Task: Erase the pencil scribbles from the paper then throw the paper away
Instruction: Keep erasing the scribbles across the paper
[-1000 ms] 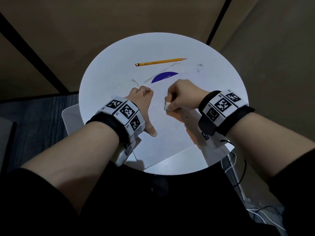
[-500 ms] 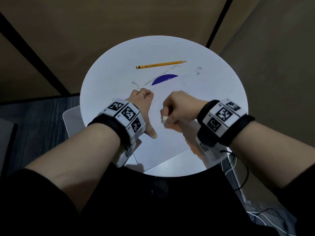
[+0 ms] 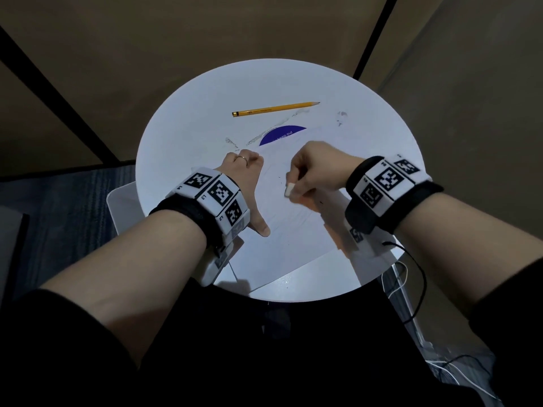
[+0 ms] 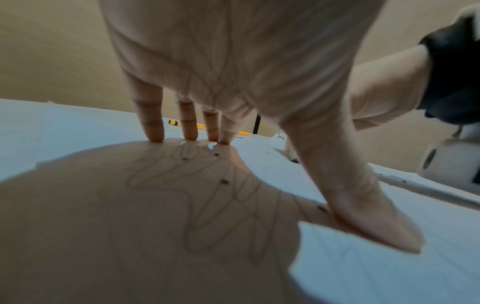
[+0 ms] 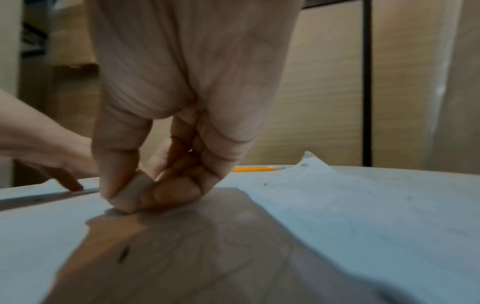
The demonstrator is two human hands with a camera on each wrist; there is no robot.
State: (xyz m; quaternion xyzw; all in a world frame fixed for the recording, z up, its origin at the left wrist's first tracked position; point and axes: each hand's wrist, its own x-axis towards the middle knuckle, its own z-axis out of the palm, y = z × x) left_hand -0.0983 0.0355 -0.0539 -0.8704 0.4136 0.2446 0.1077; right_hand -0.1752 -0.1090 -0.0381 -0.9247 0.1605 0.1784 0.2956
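Observation:
A white sheet of paper [image 3: 282, 230] lies on the round white table [image 3: 188, 118], and faint pencil scribbles [image 4: 207, 205] show on it in the left wrist view. My left hand [image 3: 249, 183] lies spread on the sheet's left part, fingertips [image 4: 155, 135] and thumb pressing it down. My right hand [image 3: 317, 171] pinches a small white eraser [image 3: 289, 189] between thumb and fingers. In the right wrist view the eraser [image 5: 132, 193] touches the paper [image 5: 337, 205]. Dark eraser crumbs lie on the sheet.
A yellow pencil [image 3: 276, 108] lies on the table beyond the paper. A purple round sticker [image 3: 282, 133] shows partly under the sheet's far edge. A white chair [image 3: 123, 207] stands at the left, and cables [image 3: 411, 277] hang at the right edge.
My right hand slid the eraser back toward me across the paper, then a little away again. The left hand stayed pressed on the sheet.

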